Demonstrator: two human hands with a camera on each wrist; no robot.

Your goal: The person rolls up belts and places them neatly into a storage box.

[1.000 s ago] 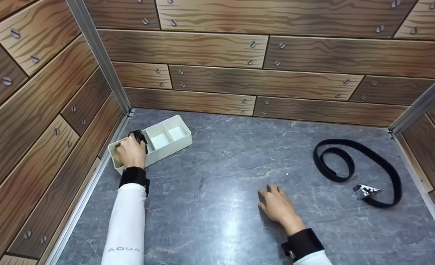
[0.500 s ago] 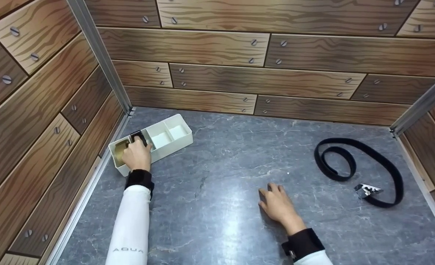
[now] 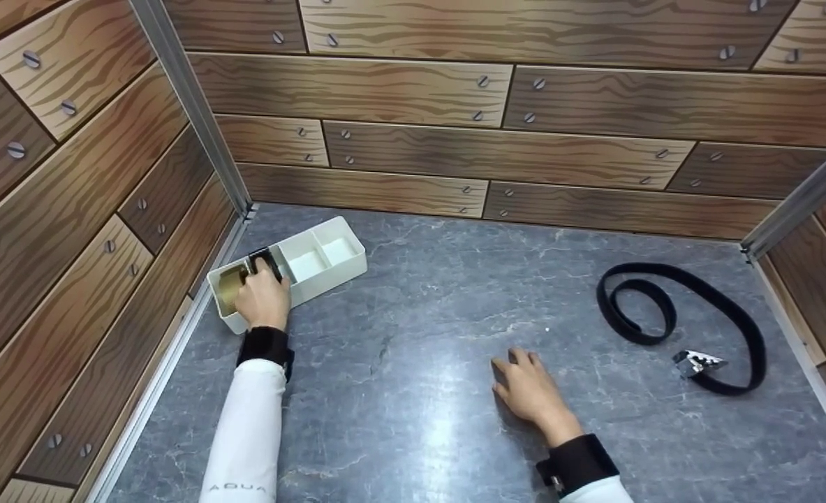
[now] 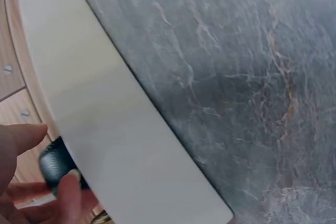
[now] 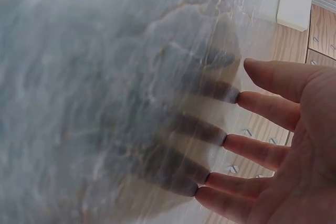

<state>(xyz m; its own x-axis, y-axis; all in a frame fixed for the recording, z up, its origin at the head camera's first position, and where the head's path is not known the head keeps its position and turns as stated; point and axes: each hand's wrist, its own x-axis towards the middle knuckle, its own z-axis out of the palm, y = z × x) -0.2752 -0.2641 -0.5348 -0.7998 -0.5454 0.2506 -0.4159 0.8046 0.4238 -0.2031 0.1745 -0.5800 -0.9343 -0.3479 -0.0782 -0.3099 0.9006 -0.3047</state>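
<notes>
A white divided box (image 3: 332, 281) stands at the far left. My left hand (image 3: 262, 297) reaches over its near wall. In the head view a fingertip rests on a glossy black item (image 3: 264, 257) in the box; its exact kind does not show. The left wrist view has fingertips against the black item (image 4: 55, 163) and the thumb (image 4: 29, 136) apart from it. Beside it, in the leftmost compartment, lies a gold-coloured item (image 3: 230, 285), partly hidden by the hand. My right hand (image 3: 530, 390) rests on the table with fingers spread and fingertips on the surface.
A black belt (image 3: 737, 325) with a silver buckle (image 3: 697, 363) lies loosely coiled on the right of the grey marbled table (image 3: 413, 314). Wood-patterned walls (image 3: 413, 154) enclose the back and both sides. The box's right-hand compartments (image 3: 306, 264) show bare floors.
The left hand has shifted right and slightly nearer, uncovering the gold-coloured item. The black item now sits lower in the box. The right hand has stayed in place.
</notes>
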